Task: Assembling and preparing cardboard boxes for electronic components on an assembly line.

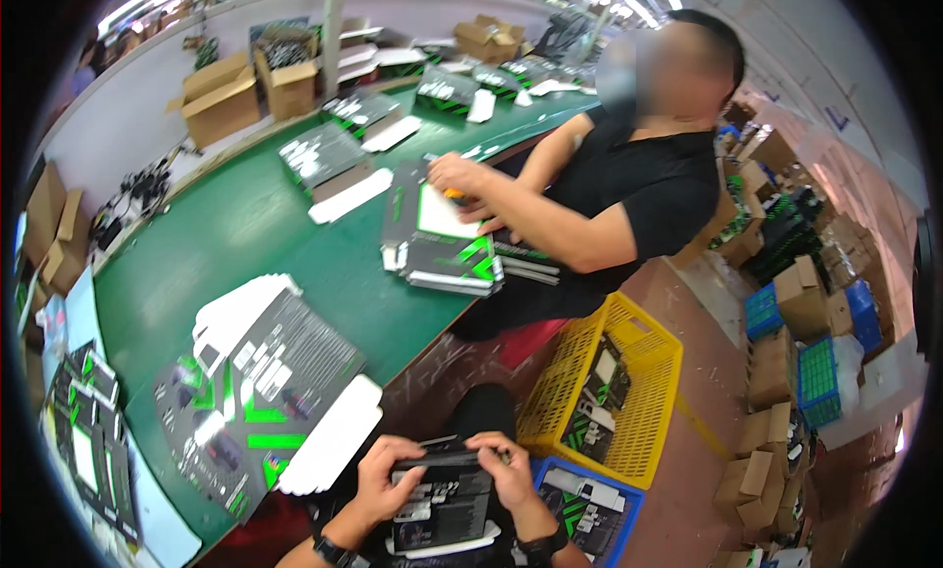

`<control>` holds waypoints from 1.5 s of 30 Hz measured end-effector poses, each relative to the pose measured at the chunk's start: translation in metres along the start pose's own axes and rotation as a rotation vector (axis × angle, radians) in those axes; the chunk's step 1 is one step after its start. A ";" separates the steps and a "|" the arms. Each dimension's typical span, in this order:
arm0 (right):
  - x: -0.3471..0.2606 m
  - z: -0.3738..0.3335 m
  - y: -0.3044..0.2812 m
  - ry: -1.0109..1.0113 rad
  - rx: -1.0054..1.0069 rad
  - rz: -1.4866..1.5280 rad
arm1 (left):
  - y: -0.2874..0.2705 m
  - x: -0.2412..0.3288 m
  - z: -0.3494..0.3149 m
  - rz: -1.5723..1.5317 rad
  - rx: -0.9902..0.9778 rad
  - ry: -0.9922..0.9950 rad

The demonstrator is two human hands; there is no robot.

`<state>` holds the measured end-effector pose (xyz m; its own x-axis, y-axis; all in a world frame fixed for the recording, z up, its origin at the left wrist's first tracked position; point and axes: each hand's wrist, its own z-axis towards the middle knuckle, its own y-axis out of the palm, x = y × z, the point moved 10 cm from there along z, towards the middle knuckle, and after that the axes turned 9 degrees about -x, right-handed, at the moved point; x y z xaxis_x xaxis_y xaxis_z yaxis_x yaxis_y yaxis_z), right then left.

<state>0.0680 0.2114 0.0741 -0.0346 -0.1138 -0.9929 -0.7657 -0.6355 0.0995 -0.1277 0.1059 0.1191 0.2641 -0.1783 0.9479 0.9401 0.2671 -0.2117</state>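
A black printed cardboard box (442,504) with white flaps at its lower edge lies over my lap. My left hand (381,478) grips its left side, thumb across the front. On the opposite side my right hand (505,473) holds the upper right corner with bent fingers. Beside my left arm, on the green table (265,224), lies a stack of flat black and green carton blanks (260,391) with white flaps. To the right of my right hand stands a blue crate (619,529) with black and green boxes in it.
A co-worker (638,175) stands across the table corner, hands over another stack of blanks (442,224). A yellow crate (653,391) holds boxes. More boxes (324,161) line the table's far side, near brown cartons (218,102). Stacked cartons (801,293) fill the right.
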 end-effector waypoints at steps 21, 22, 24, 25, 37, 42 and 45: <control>-0.013 -0.003 0.002 -0.126 -0.027 -0.168 | 0.005 -0.004 -0.003 0.069 0.082 -0.017; -0.014 -0.003 0.004 -0.128 -0.016 -0.190 | 0.001 -0.006 -0.007 0.050 0.106 -0.021; -0.017 -0.004 0.009 -0.142 -0.011 -0.188 | -0.001 -0.006 -0.013 0.027 0.126 -0.035; -0.019 0.001 0.011 -0.164 -0.008 -0.192 | -0.006 -0.007 -0.014 0.003 0.152 -0.039; 0.004 -0.024 -0.020 -0.246 0.139 -0.161 | 0.026 -0.008 -0.025 -0.156 -0.146 -0.086; -0.016 -0.039 -0.047 -0.169 0.236 0.127 | 0.041 -0.019 -0.047 -0.145 -0.248 -0.242; -0.041 -0.036 -0.061 -0.174 0.347 0.406 | 0.005 -0.002 -0.025 -0.233 -0.126 -0.218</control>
<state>0.1394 0.2279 0.1110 -0.4539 -0.1510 -0.8782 -0.8340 -0.2751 0.4784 -0.1183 0.0837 0.1103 -0.0005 -0.0109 0.9999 0.9926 0.1215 0.0018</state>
